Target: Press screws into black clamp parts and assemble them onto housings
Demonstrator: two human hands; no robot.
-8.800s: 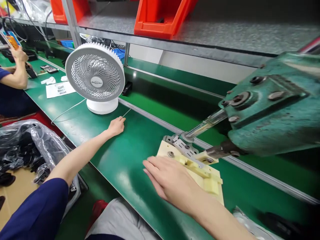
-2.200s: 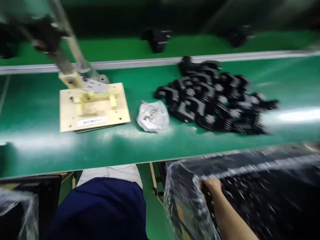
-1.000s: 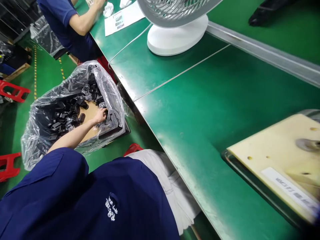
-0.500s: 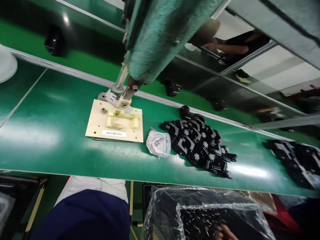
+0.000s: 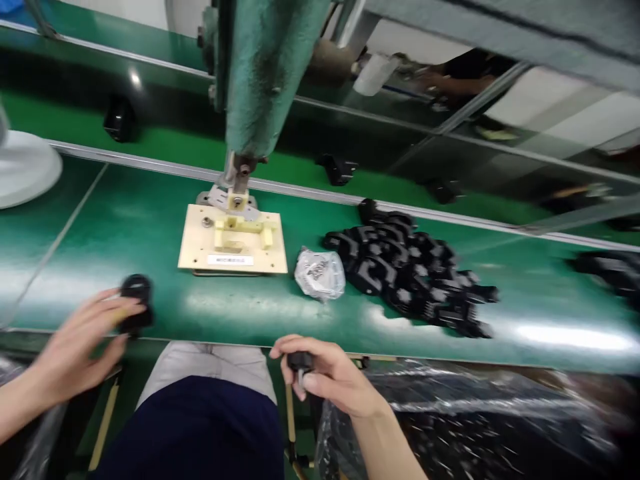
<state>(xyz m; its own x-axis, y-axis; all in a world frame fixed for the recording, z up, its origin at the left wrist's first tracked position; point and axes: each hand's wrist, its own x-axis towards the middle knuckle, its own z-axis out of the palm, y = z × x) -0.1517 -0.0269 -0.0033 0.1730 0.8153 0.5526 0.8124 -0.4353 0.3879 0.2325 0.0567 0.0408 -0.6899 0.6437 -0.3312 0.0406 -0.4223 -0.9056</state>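
Observation:
At the lower left, my left hand point(image 5: 95, 337) grips a black plastic part point(image 5: 136, 300) with a round opening at its top, held at the green bench's near edge. My right hand point(image 5: 327, 377) is in front of the same edge, closed on a small black knob point(image 5: 300, 361) with a short metal stud pointing down. Beyond the hands lies a cream fixture plate point(image 5: 240, 243) with raised blocks and a white label, under the nose of a green press point(image 5: 255, 100). A clear bag of small metal pieces point(image 5: 320, 273) sits right of the plate, beside a pile of black plastic parts point(image 5: 400, 267).
Below the bench at right stands a plastic-lined box point(image 5: 460, 427) of small dark pieces with shiny bits. A green belt point(image 5: 295, 163) behind a metal rail carries black parts. A round white base point(image 5: 30, 170) is at far left. A co-worker's arm point(image 5: 450, 83) shows beyond.
Both my hands have come into clear view, the left with the black plastic part, the right with the knob. Earlier only fingers showed over the box. The view has shifted slightly.

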